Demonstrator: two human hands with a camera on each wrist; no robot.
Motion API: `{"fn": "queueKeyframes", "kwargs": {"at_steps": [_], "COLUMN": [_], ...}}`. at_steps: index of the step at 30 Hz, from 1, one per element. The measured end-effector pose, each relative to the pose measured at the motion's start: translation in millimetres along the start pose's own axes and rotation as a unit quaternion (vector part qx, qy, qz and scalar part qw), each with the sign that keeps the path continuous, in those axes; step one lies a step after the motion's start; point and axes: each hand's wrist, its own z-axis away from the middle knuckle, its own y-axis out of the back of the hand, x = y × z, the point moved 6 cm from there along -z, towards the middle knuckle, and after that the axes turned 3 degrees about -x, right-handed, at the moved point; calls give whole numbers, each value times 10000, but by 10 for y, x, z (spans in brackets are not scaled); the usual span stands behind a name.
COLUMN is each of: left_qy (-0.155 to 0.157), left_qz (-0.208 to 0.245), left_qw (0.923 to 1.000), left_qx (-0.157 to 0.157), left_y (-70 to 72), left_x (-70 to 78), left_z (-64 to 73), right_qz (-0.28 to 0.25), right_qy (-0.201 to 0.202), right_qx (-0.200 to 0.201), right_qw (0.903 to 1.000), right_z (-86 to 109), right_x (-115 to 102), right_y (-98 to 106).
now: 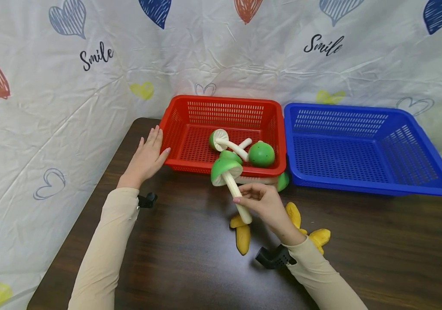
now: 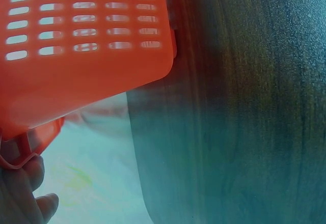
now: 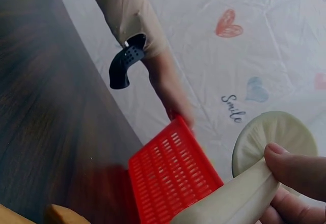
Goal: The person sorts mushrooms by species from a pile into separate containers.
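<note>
Pinching green-capped mushroom point(image 1: 231, 185) in right grip point(image 1: 259, 201), six o'clock of red basket point(image 1: 225, 101); resting left grip point(image 1: 147, 156) straight-fingered at nine. Seemingly partway, with similar mushrooms point(image 1: 261, 154) inside, yellow pieces point(image 1: 243, 241) and another green-cap point(image 1: 282, 182) outside.

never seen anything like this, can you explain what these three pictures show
No robot here, just a person's bare left hand and right hand. The wide picture comes from a camera worn on the head; the other two are taken from the left and right wrists. The right hand holds a green-capped mushroom by its stem. The left hand rests against the side of a red basket, which holds more green mushrooms. Right of it stands a blue basket. Yellow mushrooms lie on the dark table, some partly hidden.
</note>
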Motion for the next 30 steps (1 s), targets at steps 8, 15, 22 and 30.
{"fn": "queueKeyframes", "kwargs": {"at_steps": [8,15,22,30], "left_qy": [10,-3,-70,-40], "left_qz": [-22,-20,-89,-78], "left_qw": [10000,10000,9999,10000], "left_qx": [-23,8,51,16], "left_y": [-5,-1,-3,3], "left_x": [-6,-5,-3,4], "left_z": [-3,3,-3,3], "right_qz": [49,-86,-248,-125], "right_qy": [235,347,340,277], "right_qx": [95,79,38,221], "right_qw": [9997,9993,9991,9993], "right_z": [-21,-50,-86,-129], "right_x": [-90,-132,-188,-294], "right_y": [37,68,117,209]}}
